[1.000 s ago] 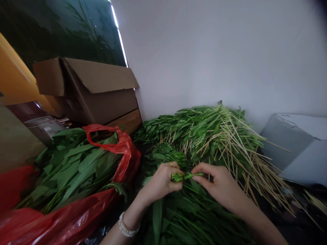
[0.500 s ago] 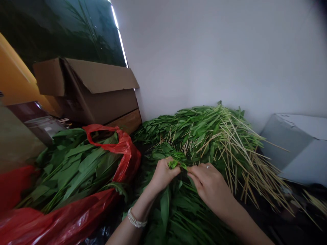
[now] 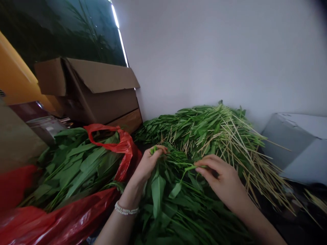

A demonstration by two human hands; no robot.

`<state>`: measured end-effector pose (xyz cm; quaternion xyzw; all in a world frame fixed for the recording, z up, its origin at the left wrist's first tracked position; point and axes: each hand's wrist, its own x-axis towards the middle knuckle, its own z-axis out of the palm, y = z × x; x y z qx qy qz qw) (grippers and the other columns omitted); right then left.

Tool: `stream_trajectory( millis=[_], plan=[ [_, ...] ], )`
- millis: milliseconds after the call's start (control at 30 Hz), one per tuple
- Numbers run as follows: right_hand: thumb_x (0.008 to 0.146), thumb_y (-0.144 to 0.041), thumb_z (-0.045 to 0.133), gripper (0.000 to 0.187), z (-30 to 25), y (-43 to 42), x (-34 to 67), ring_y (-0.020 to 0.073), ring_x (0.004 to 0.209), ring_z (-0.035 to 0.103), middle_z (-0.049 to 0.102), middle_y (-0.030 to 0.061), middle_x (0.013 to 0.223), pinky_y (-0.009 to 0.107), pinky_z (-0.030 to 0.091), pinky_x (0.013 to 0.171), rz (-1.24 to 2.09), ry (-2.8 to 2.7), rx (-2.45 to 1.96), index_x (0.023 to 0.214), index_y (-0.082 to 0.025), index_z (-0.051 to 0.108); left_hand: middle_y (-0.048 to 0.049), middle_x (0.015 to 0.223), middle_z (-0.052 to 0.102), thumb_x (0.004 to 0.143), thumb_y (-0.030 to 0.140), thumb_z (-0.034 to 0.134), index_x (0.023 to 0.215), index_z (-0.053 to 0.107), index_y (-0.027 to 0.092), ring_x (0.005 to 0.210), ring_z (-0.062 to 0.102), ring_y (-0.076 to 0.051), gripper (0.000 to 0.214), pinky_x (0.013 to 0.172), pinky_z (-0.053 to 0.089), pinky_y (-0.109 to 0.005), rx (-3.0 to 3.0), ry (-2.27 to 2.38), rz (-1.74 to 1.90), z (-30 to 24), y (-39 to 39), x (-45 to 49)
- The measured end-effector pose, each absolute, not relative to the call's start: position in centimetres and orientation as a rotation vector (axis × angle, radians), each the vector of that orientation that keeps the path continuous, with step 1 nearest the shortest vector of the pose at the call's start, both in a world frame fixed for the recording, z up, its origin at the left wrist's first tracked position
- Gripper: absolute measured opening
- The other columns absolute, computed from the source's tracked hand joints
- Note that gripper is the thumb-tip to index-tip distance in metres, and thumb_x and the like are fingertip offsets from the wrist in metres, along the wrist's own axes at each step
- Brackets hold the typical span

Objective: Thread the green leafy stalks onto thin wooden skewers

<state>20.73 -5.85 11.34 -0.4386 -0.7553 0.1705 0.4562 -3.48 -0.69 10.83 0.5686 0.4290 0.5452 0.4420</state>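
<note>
My left hand (image 3: 150, 160), with a beaded bracelet at the wrist, is closed around a small bunch of green stems; long leaves hang below it. Fingertips of my right hand (image 3: 217, 173) pinch a single leafy green stem (image 3: 190, 167), whose leaf (image 3: 175, 190) droops to the left. Both hands are apart, above a loose heap of leafy greens (image 3: 186, 217). Just behind them lies a bigger pile of leafy greens (image 3: 184, 120), with many thin wooden skewers (image 3: 235, 139) sticking out toward the right.
On the left, a red plastic bag (image 3: 126, 143) holds more long-leaved greens (image 3: 79, 163). An open cardboard box (image 3: 109, 102) stands behind it. A white box (image 3: 298, 146) is at the right, against the pale wall (image 3: 217, 51).
My hands have drawn apart, the left toward the left and the right toward the right. A single stem now shows in my right fingertips, separate from the bunch in my left hand.
</note>
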Motion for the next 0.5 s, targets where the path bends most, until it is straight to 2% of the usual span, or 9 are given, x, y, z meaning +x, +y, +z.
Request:
stream_trajectory(
  millis=[67, 167, 233, 300, 400, 500],
  plan=[
    [0.088, -0.026, 0.060, 0.011, 10.9, -5.4, 20.7, 0.0162, 0.078, 0.063, 0.067, 0.0011, 0.088, 0.027, 0.047, 0.066, 0.473, -1.875, -1.102, 0.087, -0.024, 0.070, 0.0010, 0.071, 0.060, 0.082, 0.033, 0.055, 0.075, 0.058, 0.016, 0.060, 0.056, -0.011, 0.019, 0.062, 0.047, -0.023, 1.398, 1.024, 1.347, 11.6, -0.8, -3.6],
    [0.090, -0.023, 0.055, 0.016, 10.5, -5.2, 20.6, 0.0164, 0.081, 0.065, 0.069, 0.0017, 0.092, 0.028, 0.048, 0.072, 0.535, -1.920, -1.088, 0.095, -0.024, 0.070, 0.0061, 0.056, 0.050, 0.086, 0.032, 0.054, 0.079, 0.060, 0.016, 0.048, 0.048, -0.008, 0.019, 0.051, 0.039, -0.019, 1.610, 1.111, 1.311, 12.9, -1.1, -3.6],
    [0.090, -0.021, 0.053, 0.019, 10.3, -5.2, 20.4, 0.0160, 0.081, 0.066, 0.069, 0.0017, 0.093, 0.027, 0.049, 0.072, 0.566, -1.942, -1.092, 0.099, -0.023, 0.069, 0.0044, 0.063, 0.058, 0.085, 0.031, 0.060, 0.088, 0.065, 0.016, 0.053, 0.051, -0.008, 0.016, 0.054, 0.039, -0.018, 1.789, 1.154, 1.249, 13.4, -1.5, -3.2],
    [0.089, -0.019, 0.052, 0.019, 10.3, -5.3, 20.2, 0.0155, 0.080, 0.067, 0.069, 0.0011, 0.092, 0.027, 0.049, 0.071, 0.572, -1.956, -1.106, 0.099, -0.023, 0.068, 0.0004, 0.078, 0.067, 0.082, 0.028, 0.065, 0.094, 0.069, 0.017, 0.067, 0.059, -0.011, 0.016, 0.064, 0.045, -0.020, 1.956, 1.131, 1.165, 13.6, -2.0, -2.3],
    [0.088, -0.016, 0.053, 0.015, 10.4, -5.5, 19.9, 0.0143, 0.076, 0.067, 0.069, -0.0012, 0.087, 0.025, 0.048, 0.069, 0.564, -1.957, -1.129, 0.095, -0.023, 0.065, -0.0037, 0.087, 0.070, 0.087, 0.026, 0.061, 0.089, 0.073, 0.017, 0.081, 0.064, -0.015, 0.015, 0.077, 0.047, -0.024, 2.187, 1.044, 1.041, 13.2, -2.6, -0.9],
    [0.087, -0.015, 0.054, 0.012, 10.5, -5.7, 19.8, 0.0133, 0.071, 0.065, 0.067, -0.0036, 0.078, 0.024, 0.046, 0.067, 0.537, -1.956, -1.149, 0.091, -0.023, 0.061, -0.0041, 0.092, 0.072, 0.091, 0.026, 0.056, 0.098, 0.072, 0.020, 0.086, 0.063, -0.016, 0.019, 0.080, 0.046, -0.026, 2.362, 1.026, 0.891, 12.6, -3.1, 0.0]
  ],
)
